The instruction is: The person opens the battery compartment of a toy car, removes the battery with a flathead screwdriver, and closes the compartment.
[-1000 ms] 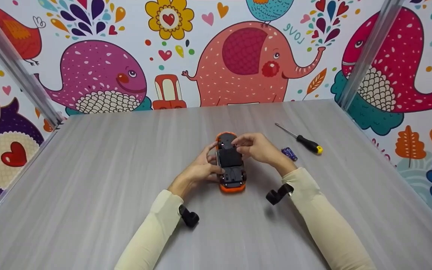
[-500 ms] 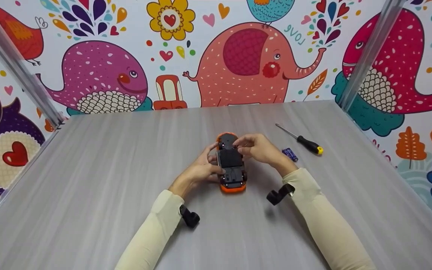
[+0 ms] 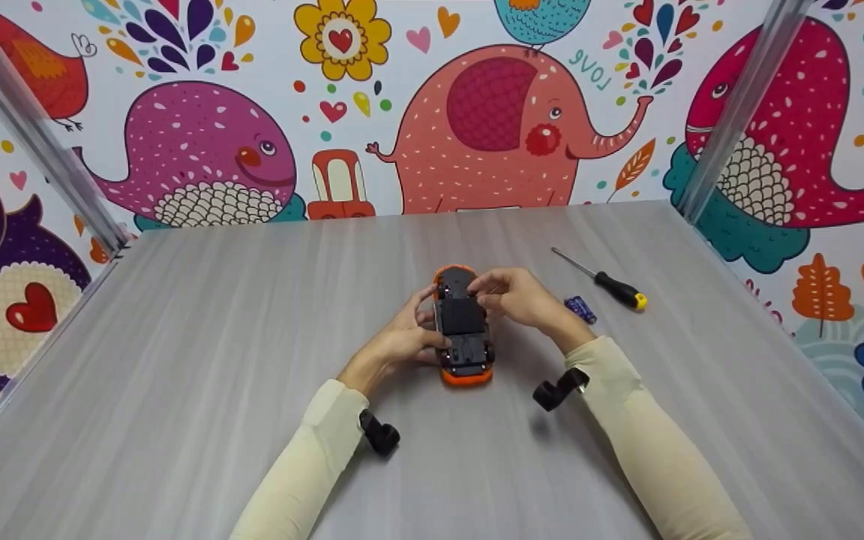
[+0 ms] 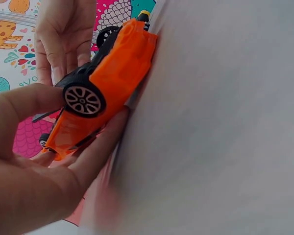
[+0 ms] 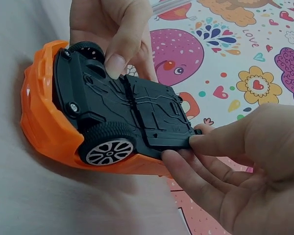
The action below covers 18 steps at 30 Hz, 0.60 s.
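Observation:
An upside-down orange toy car (image 3: 466,377) shows its black underside over the table. My left hand (image 3: 400,339) grips its left side, with the thumb on the underside by a wheel (image 4: 83,98) and fingers under the orange body. Across the middle of the underside sits a black rectangular battery cover (image 3: 462,316), its edge standing slightly proud in the right wrist view. My right hand (image 3: 520,297) pinches this cover at its right edge between thumb (image 5: 213,142) and index finger. Whatever lies beneath the cover is hidden.
Purple-blue batteries (image 3: 580,309) lie to the right of my right hand. Beyond them a screwdriver (image 3: 616,289) with a black and yellow handle rests on the grey table (image 3: 214,360). A wall (image 3: 357,135) printed with cartoon animals rises behind the table.

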Available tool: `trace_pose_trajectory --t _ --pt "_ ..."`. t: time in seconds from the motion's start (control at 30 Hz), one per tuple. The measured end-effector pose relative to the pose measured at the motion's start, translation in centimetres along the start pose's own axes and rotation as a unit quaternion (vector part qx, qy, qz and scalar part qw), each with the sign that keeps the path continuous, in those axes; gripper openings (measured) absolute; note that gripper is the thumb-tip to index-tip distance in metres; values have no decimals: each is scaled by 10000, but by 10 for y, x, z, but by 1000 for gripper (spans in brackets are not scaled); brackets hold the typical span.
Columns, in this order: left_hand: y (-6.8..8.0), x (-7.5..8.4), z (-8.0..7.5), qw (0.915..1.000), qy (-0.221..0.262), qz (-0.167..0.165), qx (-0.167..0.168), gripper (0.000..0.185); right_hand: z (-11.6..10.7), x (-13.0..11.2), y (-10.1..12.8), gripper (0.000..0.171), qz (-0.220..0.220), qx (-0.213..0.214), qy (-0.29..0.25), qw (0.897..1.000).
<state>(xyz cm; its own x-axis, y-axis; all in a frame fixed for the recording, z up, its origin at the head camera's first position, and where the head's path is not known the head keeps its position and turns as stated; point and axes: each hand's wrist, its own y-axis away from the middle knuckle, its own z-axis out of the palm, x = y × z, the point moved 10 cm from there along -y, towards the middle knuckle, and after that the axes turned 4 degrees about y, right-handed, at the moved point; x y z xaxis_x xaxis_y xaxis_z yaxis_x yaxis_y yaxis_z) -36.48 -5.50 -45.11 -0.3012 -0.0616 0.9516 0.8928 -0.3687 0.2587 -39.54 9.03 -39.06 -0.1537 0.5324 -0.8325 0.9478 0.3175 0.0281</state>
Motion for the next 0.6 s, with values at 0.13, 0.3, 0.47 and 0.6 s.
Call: trace_pose_trajectory --t 0.13,0.3,0.47,0.6 --pt "0 1 1 10000 5 2 -14 102 0 0 -1 23 -68 48 98 9999" --pt "1 1 1 10000 51 -5 -45 102 1 -1 0 24 -72 21 177 9998" --pt "1 1 1 10000 33 15 -42 102 1 -3 1 24 -120 55 332 9994" --pt "1 1 1 10000 36 39 -46 102 0 -5 1 24 -120 123 532 9984"
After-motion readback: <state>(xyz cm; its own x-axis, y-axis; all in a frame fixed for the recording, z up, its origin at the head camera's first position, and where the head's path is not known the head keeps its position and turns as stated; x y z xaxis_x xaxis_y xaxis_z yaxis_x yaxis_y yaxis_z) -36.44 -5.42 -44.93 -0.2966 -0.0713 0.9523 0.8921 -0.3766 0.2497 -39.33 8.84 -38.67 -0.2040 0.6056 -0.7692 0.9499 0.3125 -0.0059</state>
